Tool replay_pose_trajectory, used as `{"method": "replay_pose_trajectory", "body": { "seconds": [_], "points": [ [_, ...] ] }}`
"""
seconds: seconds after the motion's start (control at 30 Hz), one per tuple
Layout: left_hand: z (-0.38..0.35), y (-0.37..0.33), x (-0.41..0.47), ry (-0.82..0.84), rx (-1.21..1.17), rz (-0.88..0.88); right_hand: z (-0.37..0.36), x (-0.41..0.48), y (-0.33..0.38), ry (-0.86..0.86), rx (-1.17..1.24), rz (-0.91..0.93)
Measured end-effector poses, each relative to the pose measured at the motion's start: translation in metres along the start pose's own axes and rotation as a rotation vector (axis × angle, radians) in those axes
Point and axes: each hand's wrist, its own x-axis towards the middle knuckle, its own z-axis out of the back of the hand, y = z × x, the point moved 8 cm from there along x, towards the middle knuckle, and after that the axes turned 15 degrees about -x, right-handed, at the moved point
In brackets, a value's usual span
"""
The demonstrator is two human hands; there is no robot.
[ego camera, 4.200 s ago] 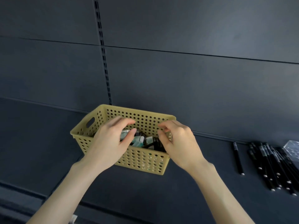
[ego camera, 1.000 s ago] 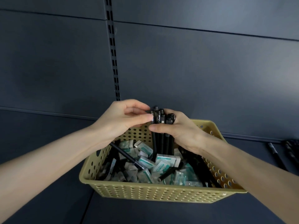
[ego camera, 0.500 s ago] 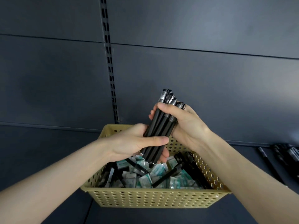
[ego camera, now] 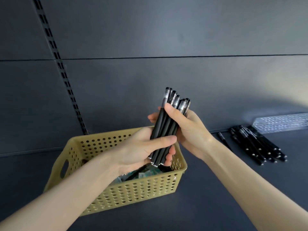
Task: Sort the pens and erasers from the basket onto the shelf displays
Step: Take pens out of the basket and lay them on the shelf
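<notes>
A: Inside the basket (ego camera: 130, 194)?
B: Mostly hidden behind the left hand (ego camera: 136, 152) and forearm. A few erasers (ego camera: 146, 171) show, print unreadable.
A: The bundle of pens (ego camera: 164, 125)?
B: Barrels covered mid-length by the fingers (ego camera: 165, 140) of the left hand and the right hand (ego camera: 188, 129). Count uncertain, lettering too small.
A: Right side?
B: The clear tray (ego camera: 280, 124) is cut off by the edge. The pile of pens (ego camera: 255, 144) overlaps, uncountable.
</notes>
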Motion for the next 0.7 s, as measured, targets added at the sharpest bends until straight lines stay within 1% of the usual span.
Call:
{"method": "replay_pose_trajectory", "body": {
  "seconds": [0.2,0.4,0.53,0.7],
  "points": [
    [-0.098,0.053,0.046,0.053,-0.02,0.038,0.109,-0.065,-0.016,-0.075,-0.181,0.005],
    [-0.196,0.13,0.094,0.051,-0.047,0.101,0.221,-0.123,-0.063,-0.113,-0.281,-0.094],
    [-0.228,0.149,0.122,-0.006,-0.037,0.086,0.269,-0.13,-0.087,-0.09,-0.28,-0.163],
    [-0.235,0.16,0.166,-0.119,-0.027,0.053,0.311,-0.104,-0.116,-0.053,-0.275,-0.223]
  ]
}}
